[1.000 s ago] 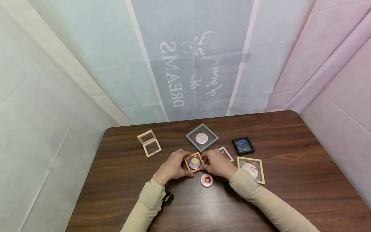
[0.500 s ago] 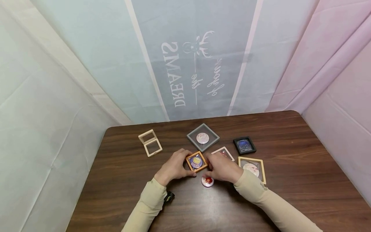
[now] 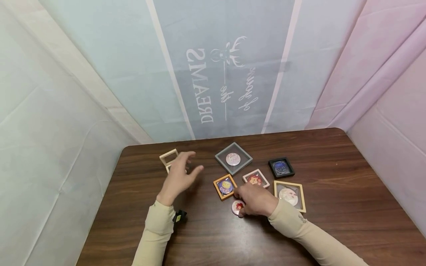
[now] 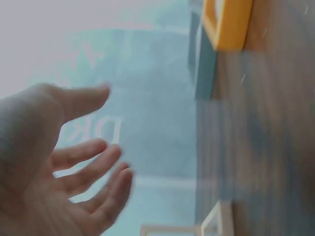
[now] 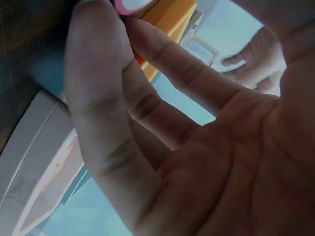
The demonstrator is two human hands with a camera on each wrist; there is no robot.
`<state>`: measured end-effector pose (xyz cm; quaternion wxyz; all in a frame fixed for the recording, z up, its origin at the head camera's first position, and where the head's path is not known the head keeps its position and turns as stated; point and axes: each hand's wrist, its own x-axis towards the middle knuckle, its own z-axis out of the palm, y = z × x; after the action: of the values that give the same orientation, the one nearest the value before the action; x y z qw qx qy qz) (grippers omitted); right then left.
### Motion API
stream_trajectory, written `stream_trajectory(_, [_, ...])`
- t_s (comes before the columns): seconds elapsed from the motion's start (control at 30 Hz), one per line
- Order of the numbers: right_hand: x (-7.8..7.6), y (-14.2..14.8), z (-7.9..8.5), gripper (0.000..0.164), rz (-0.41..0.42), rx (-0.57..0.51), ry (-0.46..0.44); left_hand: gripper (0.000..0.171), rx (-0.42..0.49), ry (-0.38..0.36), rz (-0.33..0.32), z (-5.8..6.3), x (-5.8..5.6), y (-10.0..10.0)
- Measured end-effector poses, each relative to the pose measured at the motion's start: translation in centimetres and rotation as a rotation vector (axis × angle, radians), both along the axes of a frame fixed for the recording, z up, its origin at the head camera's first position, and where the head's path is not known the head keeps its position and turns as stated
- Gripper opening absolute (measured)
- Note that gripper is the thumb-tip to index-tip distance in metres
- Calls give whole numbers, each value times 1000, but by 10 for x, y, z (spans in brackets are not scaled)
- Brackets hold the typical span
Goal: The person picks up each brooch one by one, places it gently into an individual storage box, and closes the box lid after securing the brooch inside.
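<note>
My right hand (image 3: pixel 256 198) reaches down to a round button badge (image 3: pixel 237 207) with a red flower, and its thumb and fingertips pinch the edge. In the right wrist view the badge's pink rim (image 5: pixel 133 7) shows right at the curled fingertips. My left hand (image 3: pixel 178 176) hovers, fingers spread and holding nothing, over an open cream frame (image 3: pixel 169 157), hiding part of it. Just behind the flower badge lies an orange display frame (image 3: pixel 225 187) with a blue and yellow badge inside. The left wrist view shows my left hand (image 4: pixel 78 162) blurred, thumb apart from the fingers.
A grey frame (image 3: pixel 233 158) stands at the back middle of the brown table (image 3: pixel 213 236). To the right lie a white frame (image 3: pixel 256 178) with a red badge, a black frame (image 3: pixel 281 167) and a pale yellow frame (image 3: pixel 290 196). Fabric walls (image 3: pixel 226 66) surround the table.
My left hand has let go of the orange frame and moved left and back to the cream frame. My right hand has left the orange frame and come down onto the flower badge.
</note>
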<state>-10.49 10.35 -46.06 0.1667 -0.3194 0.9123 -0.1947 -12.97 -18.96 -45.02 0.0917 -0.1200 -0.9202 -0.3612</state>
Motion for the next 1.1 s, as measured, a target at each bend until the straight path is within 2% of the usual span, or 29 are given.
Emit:
stream_trajectory(0.1, [1, -1, -3, 40, 9, 8, 21, 52, 70, 116, 91, 3, -2, -16])
stream_trajectory(0.2, [1, -1, -4, 40, 15, 9, 24, 54, 112, 220, 170, 3, -5, -31])
stream_trajectory(0.3, [1, -2, -5, 40, 21, 1, 12, 62, 116, 256, 232, 0, -7, -47])
stream_trajectory(0.37, [0, -2, -6, 39, 25, -8, 10, 67, 122, 224, 255, -3, -7, -56])
stream_trajectory(0.47, [-1, -2, -6, 36, 37, -26, 19, 71, 123, 109, 284, -8, -7, -68])
stream_trajectory(0.6, [-3, 0, -6, 29, 61, -56, 30, 67, 123, -49, 294, -15, -8, -80])
stream_trajectory(0.7, [-4, 1, -4, 25, 83, -88, 28, 62, 123, -135, 279, -20, -8, -84])
stream_trajectory(0.83, [-6, 4, -1, 20, 99, -117, 28, 55, 130, -202, 260, -26, -10, -89])
stream_trajectory(0.93, [-10, 5, 1, 17, 97, -123, 20, 53, 133, -225, 257, -30, -12, -91])
stream_trajectory(1.1, [-16, 9, 2, 17, 96, -151, 27, 37, 142, -264, 270, -36, -14, -93])
